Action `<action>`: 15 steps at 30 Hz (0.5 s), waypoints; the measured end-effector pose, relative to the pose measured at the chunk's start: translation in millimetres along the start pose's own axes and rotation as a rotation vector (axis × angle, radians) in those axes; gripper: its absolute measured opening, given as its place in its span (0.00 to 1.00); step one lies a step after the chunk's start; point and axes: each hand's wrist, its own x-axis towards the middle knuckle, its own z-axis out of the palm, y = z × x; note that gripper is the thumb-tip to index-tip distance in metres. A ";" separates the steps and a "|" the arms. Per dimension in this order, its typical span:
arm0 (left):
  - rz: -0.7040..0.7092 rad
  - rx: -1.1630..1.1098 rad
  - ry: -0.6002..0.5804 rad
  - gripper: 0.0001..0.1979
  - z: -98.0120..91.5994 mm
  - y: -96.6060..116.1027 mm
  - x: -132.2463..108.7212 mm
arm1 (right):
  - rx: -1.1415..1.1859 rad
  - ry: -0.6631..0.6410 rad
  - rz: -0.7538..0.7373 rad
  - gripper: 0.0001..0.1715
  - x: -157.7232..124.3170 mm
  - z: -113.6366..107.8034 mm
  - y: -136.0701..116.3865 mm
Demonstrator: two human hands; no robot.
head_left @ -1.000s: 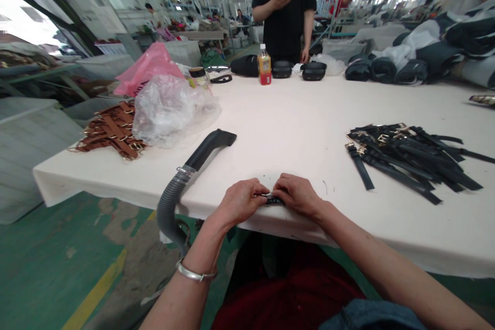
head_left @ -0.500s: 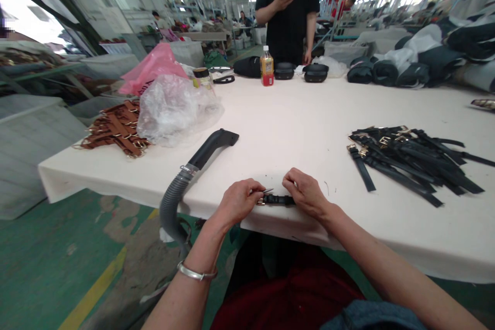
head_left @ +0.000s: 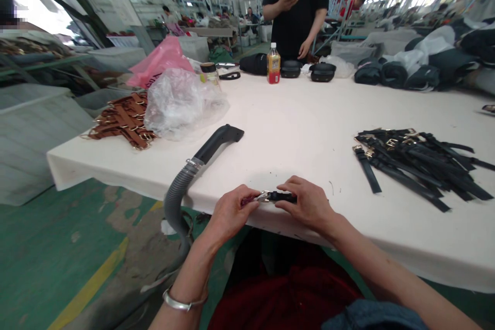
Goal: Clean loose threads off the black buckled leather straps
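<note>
A short black strap point(head_left: 281, 196) with a gold-toned buckle lies near the front edge of the table, in front of me. My right hand point(head_left: 306, 199) has its thumb and fingers closed around the strap's right part. In my left hand point(head_left: 231, 210) is a small tool with a dark red handle and silver metal tips, apparently thread snips point(head_left: 251, 199). Its tips reach the buckle end of the strap. The left fingers wrap round the handle and hide part of it. Further right lies a pile of black buckled straps point(head_left: 417, 162).
A black nozzle on a grey hose point(head_left: 211, 147) rests across the table edge at left. Beyond it are clear plastic point(head_left: 181, 105), a pink bag point(head_left: 160, 62) and brown straps point(head_left: 126, 121). A bottle point(head_left: 273, 66) stands at the back, near a person point(head_left: 296, 5) holding a phone.
My left hand has turned, showing more of the tool's red handle, its tips now at the buckle. My right fingers have opened out from a fist to grip the strap's sides.
</note>
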 end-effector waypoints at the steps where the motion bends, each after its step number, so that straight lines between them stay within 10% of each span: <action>1: 0.007 -0.002 -0.003 0.13 -0.1 -0.1 -1.6 | -0.020 -0.004 -0.008 0.08 2.4 4.5 -0.4; 15: 0.115 0.013 -0.066 0.13 -3.8 -1.5 -3.4 | -0.022 0.010 -0.137 0.06 14.9 20.3 -2.2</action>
